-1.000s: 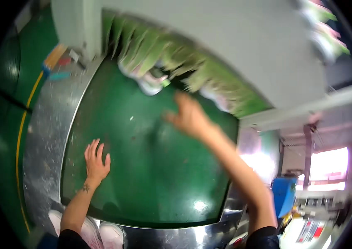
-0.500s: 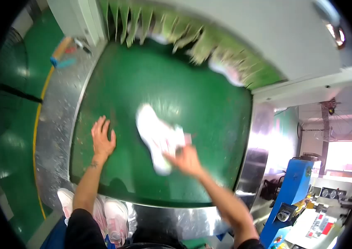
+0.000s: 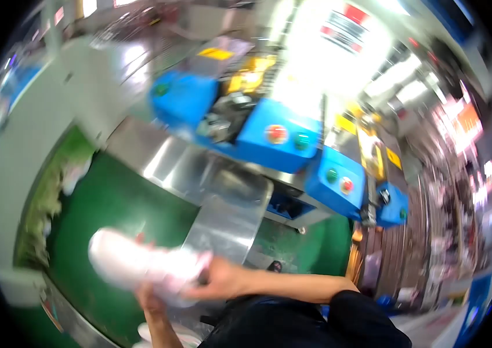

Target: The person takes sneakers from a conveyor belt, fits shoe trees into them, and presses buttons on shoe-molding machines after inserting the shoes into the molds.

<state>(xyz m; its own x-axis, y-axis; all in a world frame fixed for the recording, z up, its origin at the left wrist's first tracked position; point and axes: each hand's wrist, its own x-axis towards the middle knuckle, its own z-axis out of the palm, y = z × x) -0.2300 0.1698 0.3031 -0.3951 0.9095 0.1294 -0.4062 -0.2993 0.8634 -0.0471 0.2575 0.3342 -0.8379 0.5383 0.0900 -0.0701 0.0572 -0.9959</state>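
A white and pink shoe (image 3: 136, 261), blurred by motion, is held above the green belt surface (image 3: 136, 203), its toe pointing left. My right hand (image 3: 217, 281) grips it at the ankle end. From below, my left hand (image 3: 152, 296) holds the shoe near its middle, with some fingertips showing on the far side. Another light-coloured shoe (image 3: 76, 175) sits at the edge of the green fringed curtain (image 3: 43, 203) on the left.
A metal ledge (image 3: 223, 226) borders the belt. Beyond it stand blue machine boxes (image 3: 281, 136) with red and green buttons. Racks (image 3: 426, 232) are blurred at the right. More light-coloured shoes (image 3: 170, 335) are low in view near my body.
The view has swung right towards the machines. The shoe came from the curtain to mid-belt and is now lifted. My left hand left the belt and took hold of it alongside my right.
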